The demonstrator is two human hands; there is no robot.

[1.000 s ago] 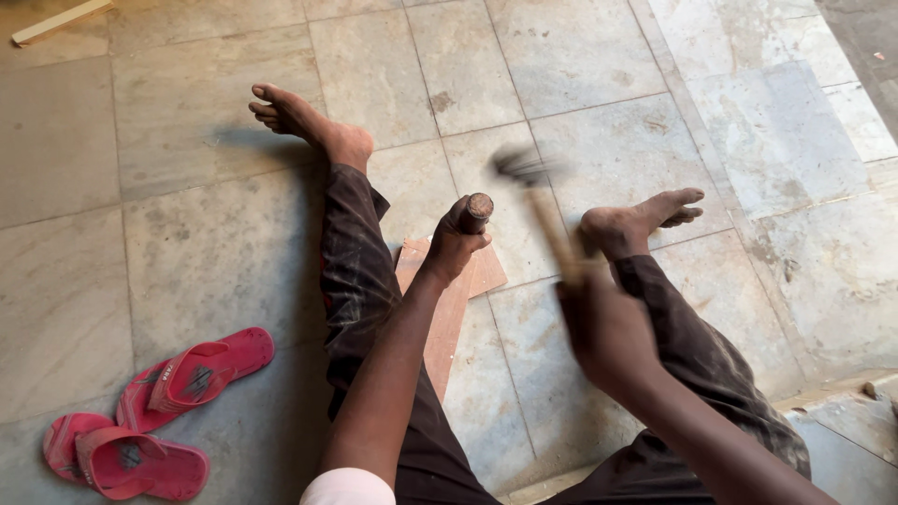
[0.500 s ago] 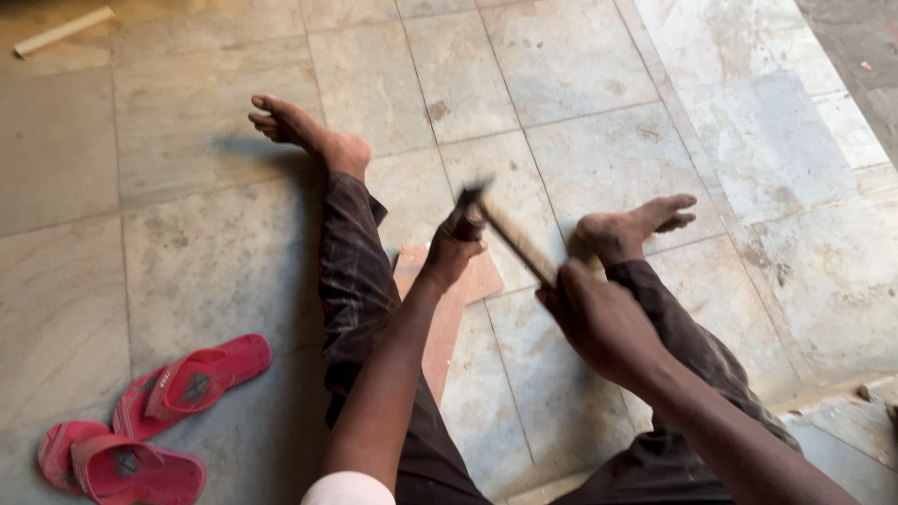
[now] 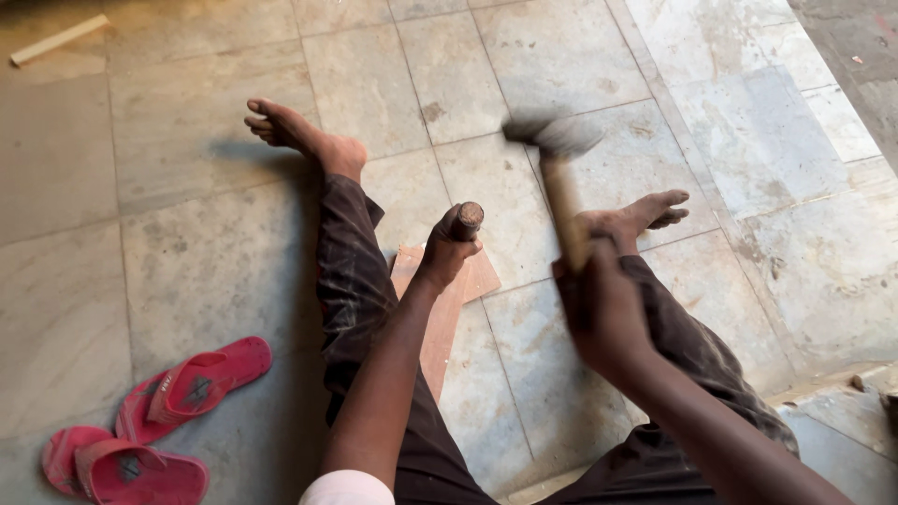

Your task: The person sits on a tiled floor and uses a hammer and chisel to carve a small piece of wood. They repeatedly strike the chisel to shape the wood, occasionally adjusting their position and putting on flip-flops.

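Swinging back up, the hammer (image 3: 552, 140) is lifting off the chisel (image 3: 466, 221), right hand (image 3: 599, 309) clenched around its handle. Left hand (image 3: 444, 257) is gripping the chisel upright on the wood piece (image 3: 479, 277); the strike wants to be landing squarely.

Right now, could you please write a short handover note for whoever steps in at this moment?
Left hand: closed around a chisel held upright, its tip hidden on the wooden pieces lying on the tiled floor between the outstretched legs.
Right hand: gripping the hammer by its wooden handle, head raised above and to the right of the chisel, blurred with motion.
Done: cannot tell how far the wood is cut.
Left: the cut looks unfinished; the wood is still under the chisel.
Nearby: pink sandals to the left.
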